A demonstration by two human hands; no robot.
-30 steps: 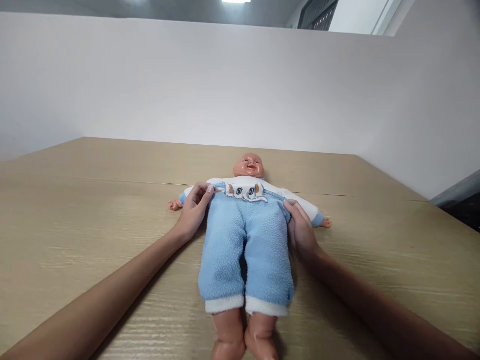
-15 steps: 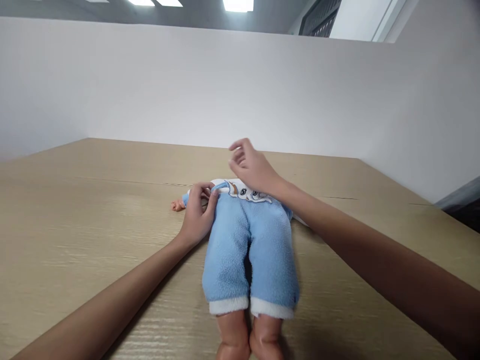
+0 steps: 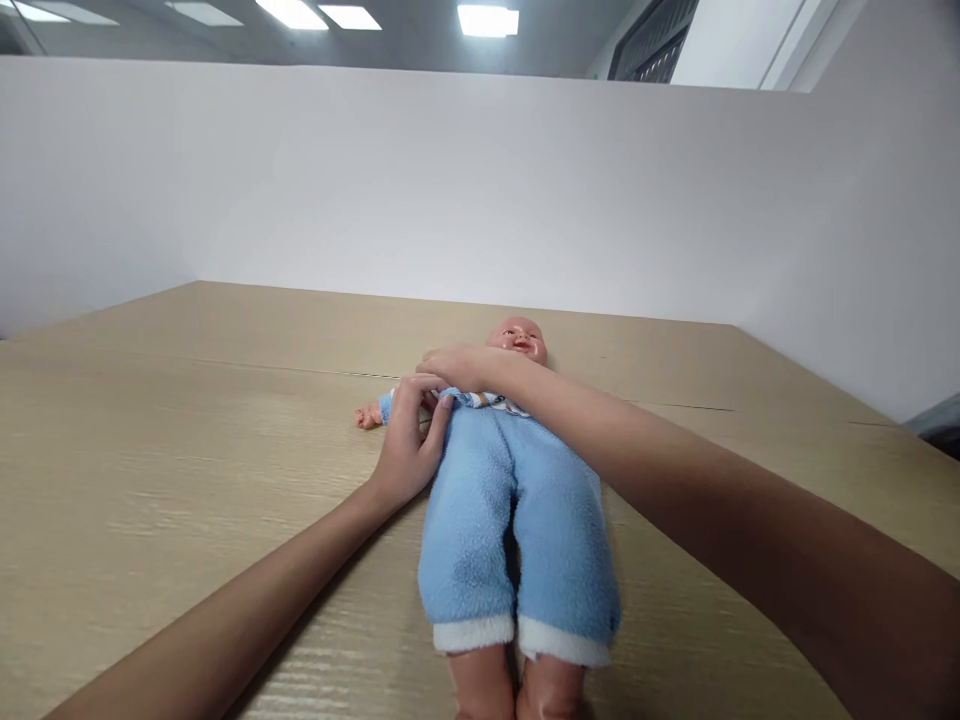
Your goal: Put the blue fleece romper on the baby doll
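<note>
A baby doll [image 3: 520, 338] lies on its back, head away from me and legs towards me. It wears a fleecy light-blue and white outfit [image 3: 472, 520] with white cuffs. At the doll's waist, on the left side, my left hand [image 3: 414, 425] is closed on the outfit's edge, thumb against the fleece. Across the doll's chest lies my right hand [image 3: 461, 368], stretched out flat with its fingers pointing left, close above my left fingertips. It covers much of the printed chest. One small doll hand [image 3: 367, 416] shows beyond my left hand.
The doll rests on a wood-grain table [image 3: 225, 440] with a seam running across it. A pale wall panel [image 3: 450, 190] rises behind the table and along the right. A dark object [image 3: 943, 425] shows at the right edge.
My right hand has come down from above the doll onto its chest. The doll's head now shows past my forearm. My left hand stays at the waist; the view has shifted slightly.
</note>
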